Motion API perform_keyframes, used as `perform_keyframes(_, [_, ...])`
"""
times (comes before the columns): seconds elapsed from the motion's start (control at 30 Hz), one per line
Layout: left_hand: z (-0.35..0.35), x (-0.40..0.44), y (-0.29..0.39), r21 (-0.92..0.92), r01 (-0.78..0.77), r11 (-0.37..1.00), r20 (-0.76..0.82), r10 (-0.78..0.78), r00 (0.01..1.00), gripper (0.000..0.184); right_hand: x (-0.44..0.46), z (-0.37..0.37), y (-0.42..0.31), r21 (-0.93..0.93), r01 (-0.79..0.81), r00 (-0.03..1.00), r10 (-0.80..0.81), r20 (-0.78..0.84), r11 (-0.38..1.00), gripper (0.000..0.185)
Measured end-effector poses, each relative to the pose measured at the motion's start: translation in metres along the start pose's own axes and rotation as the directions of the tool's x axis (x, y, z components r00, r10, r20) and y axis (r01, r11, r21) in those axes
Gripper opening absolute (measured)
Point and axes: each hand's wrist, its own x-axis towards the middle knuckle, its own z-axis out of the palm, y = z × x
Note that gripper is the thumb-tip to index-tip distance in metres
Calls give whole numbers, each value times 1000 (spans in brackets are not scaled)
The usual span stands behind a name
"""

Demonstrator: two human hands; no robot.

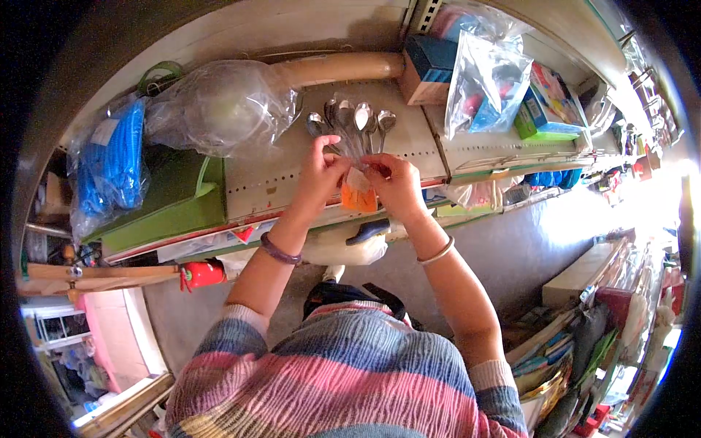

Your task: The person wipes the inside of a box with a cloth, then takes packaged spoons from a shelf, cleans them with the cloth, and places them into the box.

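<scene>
Several metal spoons (345,114) lie fanned out on the shelf, bowls pointing away from me and handles gathered towards my hands. Around the handles is what looks like a clear plastic bag (356,179) with an orange lower part (358,198) hanging at the shelf's front edge. My left hand (322,175) is closed in a pinch on the bag's left side, its index finger raised. On the other side, my right hand (394,182) pinches the plastic between thumb and fingers. The fingertips partly hide the handles, so I cannot tell how far the bag covers them.
On the shelf's left are a bagged blue bundle (113,157), a green box (171,204) and a large clear plastic bag (219,106). Boxes (431,69) and a clear bag (491,84) stand at right. A lower shelf (321,244) runs underneath, with goods stacked behind me at right.
</scene>
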Motion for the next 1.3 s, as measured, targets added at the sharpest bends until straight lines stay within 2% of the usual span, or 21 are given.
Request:
perform_keyframes(0.03, [6,-7,15,-118,80,990,-31,-84,996,34,-1,2,0,-7,13,1000,-13,-24,1000,18])
perform_keyframes(0.1, [-2,0,-4,-175,62,983,-32,-68,997,31,-3,5,-6,-12,105,992,-105,-73,994,16])
perform_keyframes(0.23, [-1,-9,14,-358,131,925,153,-80,985,25,-12,3,-27,18,210,976,-209,-66,977,14])
perform_keyframes(0.33, [-12,-5,5,-442,280,852,203,-209,957,19,-18,7,-34,10,323,943,-321,-83,946,14])
perform_keyframes(0.43, [-4,-16,19,-446,205,871,98,-180,979,17,-19,10,-31,-109,439,889,-449,-89,892,15])
perform_keyframes(0.53, [2,-21,25,-531,204,822,127,-160,979,14,-22,13,-30,-132,474,871,-485,-77,871,18])
perform_keyframes(0.63, [15,-31,36,-471,126,873,67,-107,992,13,-27,13,-35,-216,511,842,-535,-72,832,16])
perform_keyframes(0.73, [13,-19,14,-522,73,850,111,-18,994,11,-29,12,-34,-164,531,835,-547,-68,831,16])
perform_keyframes(0.83, [18,-22,24,-411,-60,910,-25,54,998,13,-33,4,-39,-20,442,883,-439,-166,897,12])
perform_keyframes(0.87, [18,-23,28,-341,-106,934,-53,94,994,14,-31,0,-34,-16,321,933,-319,-163,947,11])
perform_keyframes(0.93, [19,-24,33,-193,-193,962,-92,178,980,15,-28,-9,-29,165,182,961,-140,-238,969,15])
perform_keyframes(0.97, [18,-25,32,-126,-201,971,-80,192,978,17,-24,-10,-15,299,90,980,-31,-198,950,20])
perform_keyframes(1.03, [17,-29,29,8,-219,976,-45,220,975,21,-20,-18,-12,446,74,981,15,-193,892,24])
perform_keyframes(1.13, [35,-49,36,35,-214,976,55,212,976,22,-28,-40,-39,592,26,979,98,-177,806,24])
perform_keyframes(1.27, [65,-79,46,109,-148,983,313,108,944,23,-52,-69,-35,678,-27,975,168,-143,735,19])
perform_keyframes(1.3, [72,-83,42,96,-134,986,369,90,925,23,-59,-72,-34,695,40,951,186,-246,717,21])
